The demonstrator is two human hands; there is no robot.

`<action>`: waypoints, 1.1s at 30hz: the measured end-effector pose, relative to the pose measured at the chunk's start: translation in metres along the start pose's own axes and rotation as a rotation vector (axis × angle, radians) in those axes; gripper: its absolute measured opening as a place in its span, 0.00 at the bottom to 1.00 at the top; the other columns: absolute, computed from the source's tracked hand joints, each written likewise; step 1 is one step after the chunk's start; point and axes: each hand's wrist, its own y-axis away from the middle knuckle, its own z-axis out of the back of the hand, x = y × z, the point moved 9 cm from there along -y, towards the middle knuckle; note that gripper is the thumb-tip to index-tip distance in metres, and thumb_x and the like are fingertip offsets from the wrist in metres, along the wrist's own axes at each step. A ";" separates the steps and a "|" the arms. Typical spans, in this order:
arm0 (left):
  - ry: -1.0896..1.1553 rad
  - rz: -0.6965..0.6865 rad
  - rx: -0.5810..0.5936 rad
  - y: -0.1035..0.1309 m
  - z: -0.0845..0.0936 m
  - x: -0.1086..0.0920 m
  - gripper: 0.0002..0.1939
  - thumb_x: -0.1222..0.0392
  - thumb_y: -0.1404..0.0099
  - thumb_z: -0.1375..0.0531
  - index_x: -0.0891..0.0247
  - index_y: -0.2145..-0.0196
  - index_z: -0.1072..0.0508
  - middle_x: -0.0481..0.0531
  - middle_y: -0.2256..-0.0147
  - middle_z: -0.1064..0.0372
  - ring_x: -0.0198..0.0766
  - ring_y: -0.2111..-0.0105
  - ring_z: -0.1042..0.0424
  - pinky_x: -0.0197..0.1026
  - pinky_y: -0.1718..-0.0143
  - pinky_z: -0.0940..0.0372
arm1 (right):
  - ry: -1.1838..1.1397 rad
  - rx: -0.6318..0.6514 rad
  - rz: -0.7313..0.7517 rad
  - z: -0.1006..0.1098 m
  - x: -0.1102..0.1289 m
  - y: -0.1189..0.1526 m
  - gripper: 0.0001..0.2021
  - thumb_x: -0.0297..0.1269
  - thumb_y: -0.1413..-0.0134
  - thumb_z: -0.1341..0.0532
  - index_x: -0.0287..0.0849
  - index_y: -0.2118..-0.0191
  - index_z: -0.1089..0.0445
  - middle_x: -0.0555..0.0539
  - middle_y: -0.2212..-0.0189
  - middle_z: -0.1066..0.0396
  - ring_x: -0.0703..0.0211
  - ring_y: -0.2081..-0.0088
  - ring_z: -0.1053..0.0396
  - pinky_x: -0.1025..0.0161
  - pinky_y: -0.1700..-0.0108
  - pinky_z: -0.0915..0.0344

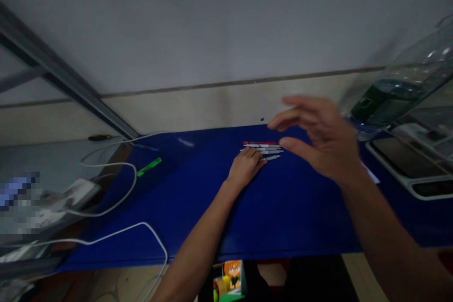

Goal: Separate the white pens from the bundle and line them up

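Several slim pens lie side by side across a blue table surface: a red pen at the back and white-and-grey pens in front of it. My left hand rests over their left ends, fingers curled down on them, with the thumb by the nearest pen. What lies beneath that palm is hidden. Raised above the table to the right of the pens, my right hand is slightly blurred, its thumb and fingers apart and nothing between them.
A big clear bottle with a green label leans at the right, behind a white digital scale. Left of the pens lie a green strip and a white cable. A metal post stands at the left; a wall closes the back.
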 end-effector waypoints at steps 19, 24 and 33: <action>-0.247 -0.167 -0.052 0.005 0.028 -0.019 0.12 0.59 0.24 0.49 0.61 0.49 0.30 0.55 0.58 0.26 0.44 0.56 0.28 0.46 0.55 0.34 | 0.194 0.425 -0.127 -0.073 -0.132 0.066 0.16 0.38 0.31 0.46 0.49 0.43 0.29 0.44 0.44 0.27 0.50 0.43 0.29 0.47 0.39 0.34; -0.111 -0.066 0.044 0.003 0.019 -0.010 0.17 0.51 0.24 0.51 0.61 0.57 0.26 0.54 0.61 0.24 0.40 0.62 0.25 0.40 0.62 0.32 | 0.243 0.439 -0.080 -0.076 -0.126 0.067 0.12 0.35 0.32 0.45 0.46 0.50 0.26 0.45 0.53 0.23 0.52 0.49 0.26 0.50 0.45 0.29; 0.019 0.099 0.065 0.002 0.029 0.006 0.21 0.43 0.26 0.51 0.55 0.57 0.23 0.50 0.65 0.22 0.41 0.66 0.23 0.38 0.68 0.35 | 0.209 0.347 -0.079 -0.073 -0.116 0.059 0.09 0.41 0.36 0.40 0.46 0.54 0.25 0.45 0.56 0.23 0.53 0.52 0.26 0.54 0.49 0.31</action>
